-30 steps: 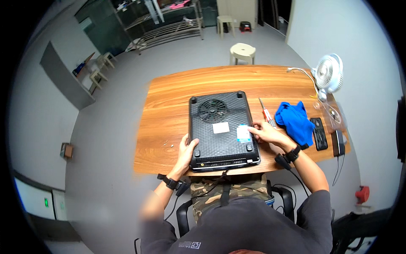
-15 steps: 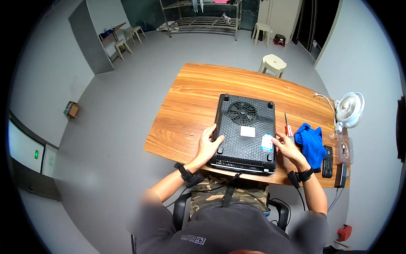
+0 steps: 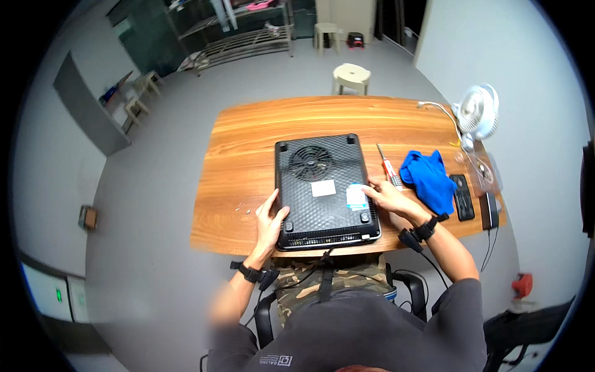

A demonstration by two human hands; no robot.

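A black induction cooker [image 3: 304, 208] lies upside down on the wooden table [image 3: 217, 161], its round fan grille, rubber feet and two labels facing up. My left hand [image 3: 270, 222] grips its left edge near the front corner, thumb on the underside, fingers along the side. On the opposite edge, my right hand [image 3: 392, 197] holds on with its thumb over the blue-and-white label; some fingertips are hidden. A dark power cord [image 3: 326, 254] hangs from the cooker's front edge. Right of it lies a red-handled screwdriver [image 3: 388, 168]. A few small screws [image 3: 248, 211] lie to the left.
A crumpled blue cloth [image 3: 429, 180] lies right of the screwdriver. Beyond it are a black tool case [image 3: 462, 197], a black power adapter [image 3: 489, 211] and a clear plastic box [image 3: 480, 170]. A white fan [image 3: 477, 115] stands at the far right; a cream stool [image 3: 351, 75] stands behind the table.
The view has turned, so table and cooker appear rotated and farther left. My right thumb now reaches farther onto the label. Both hands still hold the cooker's edges.
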